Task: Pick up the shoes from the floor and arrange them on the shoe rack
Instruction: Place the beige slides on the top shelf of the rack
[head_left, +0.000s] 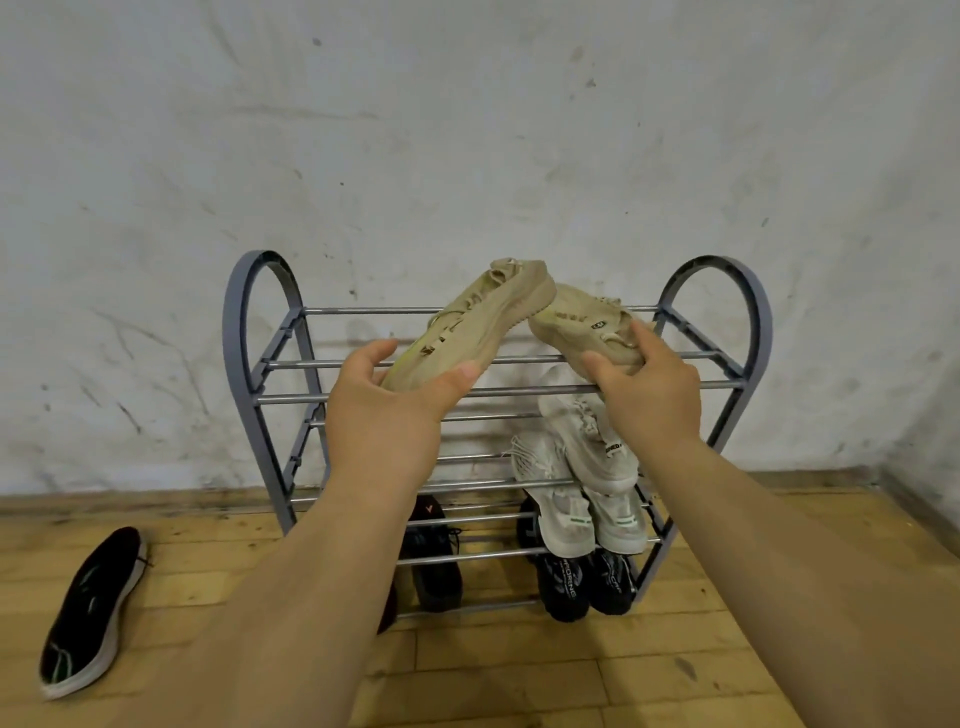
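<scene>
Scuffed white wall (467, 130) behind, plank floor (519, 675) below, and against that wall stands the grey shoe rack (239, 332) with its tiers of thin metal bars. We've got both arms out over the top tier. Our left hand (395, 410) has fingers and thumb wrapped round the near end of one tan shoe (483, 317), and our right hand (649, 395) is clamped round the other tan shoe (576, 322). Both shoes are in the air, tilted, their far ends touching just above the top bars.

Here's the danger as we see it. Those bars are narrow with open gaps, so a shoe set down crooked could tip through or slide off the front. The soft uppers look floppy, so a loose hold may let one sag. And with the two pressed together, one could nudge the other off line.

Below, the right side is crowded. A white pair (571, 499) sits on the middle tier and a black pair (587, 582) on the bottom one, so a fall lands on them. A lone black shoe (436, 561) sits lower left, partly behind our arm. Its likely mate, another black shoe (88, 613), lies on the floor, well apart to the left and not yet collected.
</scene>
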